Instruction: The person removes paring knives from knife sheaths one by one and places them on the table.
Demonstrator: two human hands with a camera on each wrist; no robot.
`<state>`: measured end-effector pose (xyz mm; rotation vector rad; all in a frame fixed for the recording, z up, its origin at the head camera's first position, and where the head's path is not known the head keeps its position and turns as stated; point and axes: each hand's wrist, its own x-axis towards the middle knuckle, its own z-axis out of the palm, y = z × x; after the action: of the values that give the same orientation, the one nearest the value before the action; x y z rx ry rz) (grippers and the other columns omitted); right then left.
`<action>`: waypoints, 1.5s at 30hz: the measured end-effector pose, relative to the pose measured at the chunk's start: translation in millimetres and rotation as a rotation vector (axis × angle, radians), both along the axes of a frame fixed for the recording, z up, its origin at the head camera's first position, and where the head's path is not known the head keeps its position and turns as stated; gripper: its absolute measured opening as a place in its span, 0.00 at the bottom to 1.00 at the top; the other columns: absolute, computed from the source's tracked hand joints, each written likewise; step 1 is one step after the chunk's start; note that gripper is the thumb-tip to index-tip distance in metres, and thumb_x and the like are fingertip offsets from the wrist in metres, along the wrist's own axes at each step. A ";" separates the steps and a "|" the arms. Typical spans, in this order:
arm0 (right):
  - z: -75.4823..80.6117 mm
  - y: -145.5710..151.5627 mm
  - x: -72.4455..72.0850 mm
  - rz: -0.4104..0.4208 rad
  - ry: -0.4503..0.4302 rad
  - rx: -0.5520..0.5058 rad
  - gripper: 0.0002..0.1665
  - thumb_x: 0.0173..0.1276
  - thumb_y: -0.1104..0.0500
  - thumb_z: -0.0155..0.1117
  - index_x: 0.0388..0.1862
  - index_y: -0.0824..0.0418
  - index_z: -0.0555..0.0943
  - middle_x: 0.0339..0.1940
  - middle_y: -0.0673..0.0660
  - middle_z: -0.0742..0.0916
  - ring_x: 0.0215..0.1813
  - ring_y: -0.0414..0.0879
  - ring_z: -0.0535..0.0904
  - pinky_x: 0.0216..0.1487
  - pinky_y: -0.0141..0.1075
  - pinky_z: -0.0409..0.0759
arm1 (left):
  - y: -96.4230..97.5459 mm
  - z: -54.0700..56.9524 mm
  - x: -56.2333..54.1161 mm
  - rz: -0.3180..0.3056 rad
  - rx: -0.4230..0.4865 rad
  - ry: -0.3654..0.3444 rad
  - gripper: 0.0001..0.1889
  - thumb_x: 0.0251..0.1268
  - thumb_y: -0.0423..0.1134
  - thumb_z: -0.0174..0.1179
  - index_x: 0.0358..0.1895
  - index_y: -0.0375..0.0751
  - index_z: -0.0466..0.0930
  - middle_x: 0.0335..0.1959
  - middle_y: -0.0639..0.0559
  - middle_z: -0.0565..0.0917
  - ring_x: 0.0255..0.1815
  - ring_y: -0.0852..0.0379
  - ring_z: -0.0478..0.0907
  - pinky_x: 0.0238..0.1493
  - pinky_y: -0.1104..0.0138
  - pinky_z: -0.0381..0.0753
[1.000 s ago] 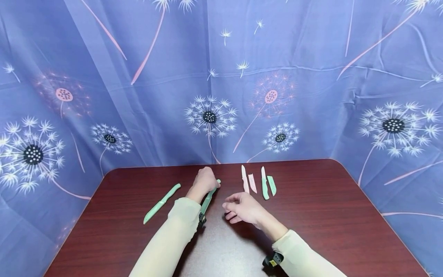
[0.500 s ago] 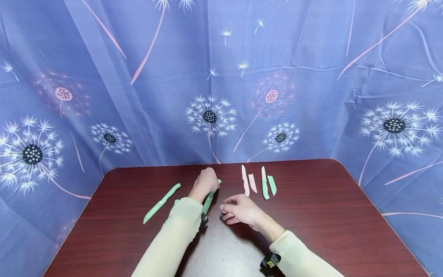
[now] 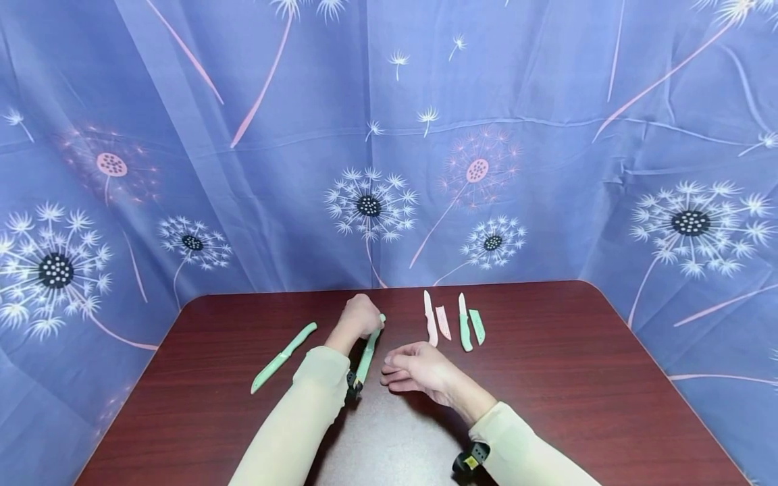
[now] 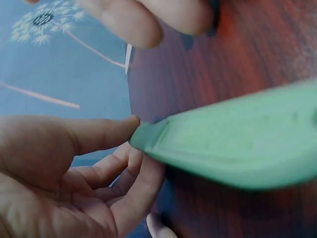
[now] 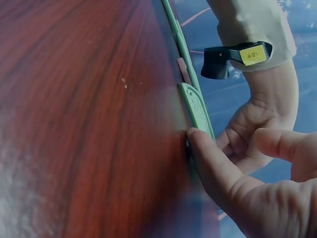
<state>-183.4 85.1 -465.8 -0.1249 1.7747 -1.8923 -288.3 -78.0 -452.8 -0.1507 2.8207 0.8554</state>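
Observation:
Just left of the table's middle, my left hand (image 3: 358, 316) pinches the handle of a green knife in a green sheath (image 3: 366, 358) between thumb and fingers. In the left wrist view the sheathed blade (image 4: 242, 136) points back toward the wrist, and most of the handle is hidden by the fingers. My right hand (image 3: 422, 370) hovers to the right of that knife, fingers loosely bent and holding nothing. Its thumb appears close to the green sheath (image 5: 198, 111) in the right wrist view; whether they touch I cannot tell. Another sheathed green knife (image 3: 282, 359) lies left of my left arm.
At the back right lie a pink-handled knife (image 3: 431, 320), a pink sheath (image 3: 444, 322), a green-handled knife (image 3: 464, 324) and a short green sheath (image 3: 477, 327). The dark red wooden table (image 3: 577, 378) meets a blue dandelion-print curtain (image 3: 292, 223) at its back edge.
My right hand has moved slightly left, nearer the held knife, with its fingers drawn closer together. The left hand keeps its pinch and has barely shifted.

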 end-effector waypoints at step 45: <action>-7.2 10.5 -10.3 -0.019 0.052 -0.036 0.23 0.77 0.70 0.59 0.65 0.83 0.72 0.47 0.64 0.88 0.46 0.48 0.87 0.49 0.38 0.87 | -22.6 -9.4 25.4 0.240 1.064 -0.069 0.19 0.74 0.27 0.63 0.64 0.25 0.78 0.37 0.46 0.86 0.35 0.53 0.85 0.40 0.63 0.90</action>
<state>-193.7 95.6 -473.0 -0.1724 1.7822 -1.9518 -262.9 -100.6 -462.2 -0.3342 1.9398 2.1719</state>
